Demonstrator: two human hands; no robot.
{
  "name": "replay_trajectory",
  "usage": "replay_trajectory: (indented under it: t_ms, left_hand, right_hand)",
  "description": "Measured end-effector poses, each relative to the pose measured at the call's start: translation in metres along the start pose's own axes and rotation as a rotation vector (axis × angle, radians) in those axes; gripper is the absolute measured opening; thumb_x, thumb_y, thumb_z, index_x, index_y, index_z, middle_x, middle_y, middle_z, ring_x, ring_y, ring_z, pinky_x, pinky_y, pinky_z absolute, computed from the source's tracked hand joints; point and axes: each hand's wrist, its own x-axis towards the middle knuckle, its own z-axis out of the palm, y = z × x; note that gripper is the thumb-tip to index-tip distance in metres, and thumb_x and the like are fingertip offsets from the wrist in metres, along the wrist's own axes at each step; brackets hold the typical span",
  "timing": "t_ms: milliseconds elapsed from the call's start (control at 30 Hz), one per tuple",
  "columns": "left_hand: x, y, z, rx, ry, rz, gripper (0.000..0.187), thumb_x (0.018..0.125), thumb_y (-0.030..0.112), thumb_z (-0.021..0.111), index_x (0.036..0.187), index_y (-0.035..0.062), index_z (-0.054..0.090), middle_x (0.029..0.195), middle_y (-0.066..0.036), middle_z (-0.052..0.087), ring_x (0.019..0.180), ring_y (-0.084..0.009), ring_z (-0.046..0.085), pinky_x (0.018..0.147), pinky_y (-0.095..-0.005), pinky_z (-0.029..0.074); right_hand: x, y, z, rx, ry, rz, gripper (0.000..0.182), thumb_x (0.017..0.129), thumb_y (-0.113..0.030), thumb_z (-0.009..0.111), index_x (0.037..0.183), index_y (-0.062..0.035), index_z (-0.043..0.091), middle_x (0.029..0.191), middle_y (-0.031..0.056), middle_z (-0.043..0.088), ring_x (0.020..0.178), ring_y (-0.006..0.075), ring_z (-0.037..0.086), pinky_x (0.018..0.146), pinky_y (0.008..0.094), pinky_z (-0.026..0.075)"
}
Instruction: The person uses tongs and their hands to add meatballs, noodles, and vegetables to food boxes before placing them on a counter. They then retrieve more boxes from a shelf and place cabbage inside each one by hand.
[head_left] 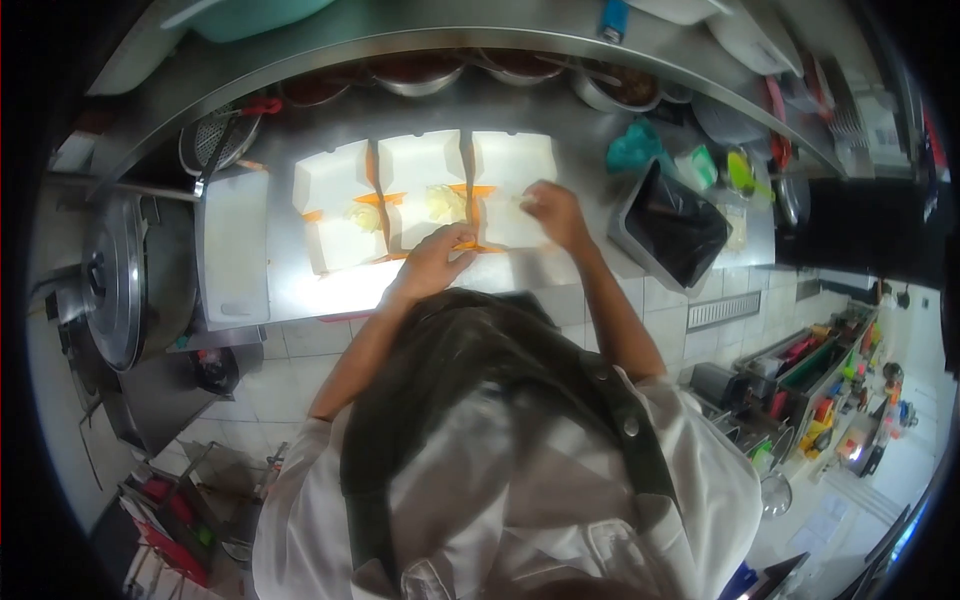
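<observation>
Three open takeaway boxes, white inside with orange edges, stand side by side on the steel counter: a left box (345, 247), a middle box (408, 228) and a right box (500, 225). Pale, leafy-looking pieces (365, 215) lie in the left one, and a similar pale heap (444, 203) is in the middle one. My left hand (437, 262) is at the front edge of the middle box, thumb and fingers apart. Over the right box, my right hand (555, 212) has its fingertips drawn together; a small pale bit shows by them, too blurred to name.
A white cutting board (237, 245) lies left of the boxes, beside a large lidded pot (115, 280). On the right stands a bin lined with black plastic (672, 228). Metal bowls (415, 75) line the back beneath an overhead shelf (480, 40). A teal cloth or bag (635, 147) lies behind the bin.
</observation>
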Motion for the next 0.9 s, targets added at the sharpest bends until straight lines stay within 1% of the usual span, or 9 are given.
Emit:
replay_trajectory:
  t_ms: [67, 100, 200, 267, 400, 533, 633, 767, 900]
  left_hand:
    - [-0.001, 0.000, 0.001, 0.044, -0.031, -0.018, 0.033, 0.093, 0.017, 0.064, 0.121, 0.0011, 0.058, 0.118, -0.017, 0.065, 0.111, -0.0295, 0.063, 0.095, -0.0372, 0.049]
    - [-0.001, 0.000, 0.002, 0.084, -0.036, -0.040, 0.035, 0.092, 0.018, 0.065, 0.122, 0.0010, 0.058, 0.120, -0.017, 0.064, 0.112, -0.0306, 0.063, 0.096, -0.0378, 0.049]
    - [-0.004, 0.008, 0.000, 0.131, -0.065, -0.053, 0.036, 0.092, 0.018, 0.064, 0.123, 0.0009, 0.059, 0.124, -0.018, 0.062, 0.114, -0.0324, 0.061, 0.097, -0.0383, 0.048]
    - [-0.009, -0.003, 0.008, 0.161, -0.024, -0.080, 0.040, 0.093, 0.024, 0.064, 0.126, 0.0033, 0.060, 0.125, -0.020, 0.061, 0.119, -0.0366, 0.056, 0.103, -0.0420, 0.044]
    - [-0.007, -0.020, 0.012, 0.166, 0.104, 0.109, 0.038, 0.090, 0.020, 0.067, 0.124, 0.0057, 0.058, 0.124, -0.019, 0.059, 0.121, -0.0371, 0.053, 0.104, -0.0414, 0.043]
    - [-0.013, 0.023, -0.006, 0.076, 0.206, 0.155, 0.035, 0.090, 0.015, 0.065, 0.123, 0.0050, 0.058, 0.123, -0.016, 0.059, 0.119, -0.0376, 0.054, 0.100, -0.0402, 0.044]
    - [-0.017, 0.028, -0.019, 0.038, 0.239, 0.138, 0.033, 0.090, 0.014, 0.065, 0.121, 0.0043, 0.059, 0.122, -0.017, 0.060, 0.116, -0.0362, 0.057, 0.098, -0.0397, 0.046]
    - [-0.029, 0.009, -0.026, 0.063, 0.303, 0.089, 0.030, 0.090, 0.013, 0.065, 0.118, 0.0026, 0.061, 0.118, -0.017, 0.062, 0.109, -0.0345, 0.062, 0.092, -0.0391, 0.049]
    - [-0.045, 0.005, -0.034, -0.046, 0.350, 0.009, 0.028, 0.090, 0.010, 0.065, 0.117, 0.0017, 0.061, 0.111, -0.018, 0.065, 0.104, -0.0324, 0.065, 0.086, -0.0385, 0.052]
  right_hand:
    - [0.011, 0.011, -0.013, -0.512, 0.059, -0.145, 0.027, 0.081, -0.009, 0.072, 0.107, -0.0045, 0.064, 0.085, 0.0151, 0.069, 0.084, 0.0266, 0.068, 0.077, 0.0377, 0.053]
    - [0.013, 0.011, -0.016, -0.487, 0.028, -0.030, 0.029, 0.082, -0.012, 0.069, 0.109, -0.0053, 0.062, 0.098, 0.0191, 0.069, 0.093, 0.0354, 0.066, 0.081, 0.0456, 0.053]
    - [0.015, 0.027, -0.014, -0.759, 0.289, -0.239, 0.034, 0.081, -0.012, 0.070, 0.113, -0.0065, 0.061, 0.104, 0.0163, 0.069, 0.099, 0.0334, 0.066, 0.084, 0.0450, 0.053]
    - [0.014, 0.014, -0.023, -0.819, 0.133, -0.162, 0.033, 0.083, -0.012, 0.070, 0.115, -0.0061, 0.062, 0.110, 0.0154, 0.069, 0.105, 0.0324, 0.065, 0.085, 0.0431, 0.053]
    - [0.020, -0.222, -0.103, -0.092, -0.270, -0.566, 0.026, 0.084, -0.010, 0.071, 0.109, -0.0041, 0.069, 0.094, 0.0131, 0.071, 0.089, 0.0267, 0.070, 0.078, 0.0361, 0.055]
    - [0.089, -0.340, -0.155, -0.130, 0.220, -0.795, 0.019, 0.091, -0.011, 0.063, 0.107, -0.0028, 0.069, 0.092, 0.0121, 0.073, 0.086, 0.0258, 0.071, 0.075, 0.0358, 0.054]
    - [0.191, -0.370, -0.163, -0.548, 0.254, -0.754, 0.030, 0.090, -0.025, 0.065, 0.116, -0.0111, 0.068, 0.100, 0.0149, 0.071, 0.097, 0.0292, 0.068, 0.086, 0.0408, 0.053]
    - [0.229, -0.377, -0.137, -1.123, 0.273, -0.626, 0.042, 0.086, -0.037, 0.067, 0.123, -0.0167, 0.065, 0.108, 0.0159, 0.068, 0.108, 0.0309, 0.064, 0.096, 0.0448, 0.049]
    - [0.261, -0.372, -0.148, -1.108, 0.522, -0.795, 0.036, 0.084, -0.028, 0.067, 0.117, -0.0129, 0.067, 0.108, 0.0135, 0.068, 0.102, 0.0321, 0.066, 0.089, 0.0441, 0.053]
